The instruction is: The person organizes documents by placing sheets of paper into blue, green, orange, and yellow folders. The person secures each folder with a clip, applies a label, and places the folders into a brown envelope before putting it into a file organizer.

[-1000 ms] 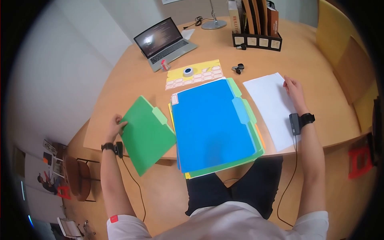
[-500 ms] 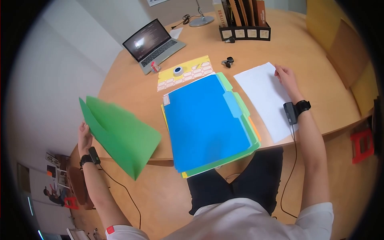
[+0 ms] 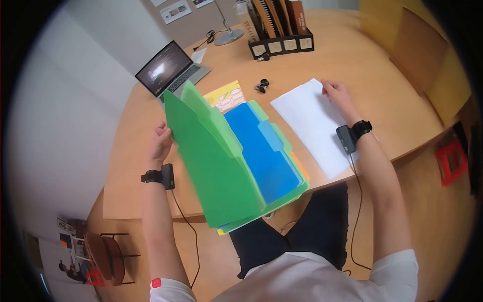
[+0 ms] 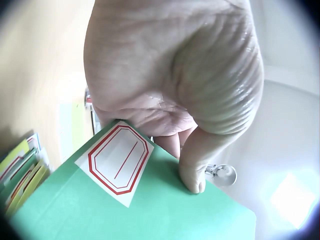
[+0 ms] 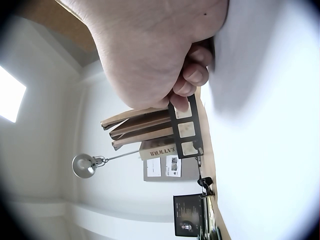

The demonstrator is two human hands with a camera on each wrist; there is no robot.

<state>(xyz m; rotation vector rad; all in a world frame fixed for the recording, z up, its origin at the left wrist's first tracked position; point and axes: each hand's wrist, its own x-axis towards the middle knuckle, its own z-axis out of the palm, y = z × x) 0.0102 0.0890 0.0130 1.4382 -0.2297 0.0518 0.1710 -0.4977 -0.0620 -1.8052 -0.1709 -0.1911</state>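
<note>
My left hand (image 3: 161, 143) pinches a green file folder (image 3: 209, 171) by its left edge, thumb on the near face. The folder stands tilted and partly spread, over the left side of a stack topped by a blue folder (image 3: 266, 156). A white label with a red border (image 4: 120, 162) is on the green folder beside my hand in the left wrist view. My right hand (image 3: 339, 98) rests at the right edge of white paper (image 3: 312, 131), its fingers loosely curled and holding nothing.
Behind the green folder are a laptop (image 3: 166, 68) and a yellow sheet with labels (image 3: 231, 98), both partly covered. Black clips (image 3: 261, 85) lie farther back, before a black rack (image 3: 282, 46) of books. A desk lamp (image 3: 229, 37) stands at the back.
My left hand first swung the green folder left and up off the table, then brought it right, over the blue folder. My right hand stays on the white paper.
</note>
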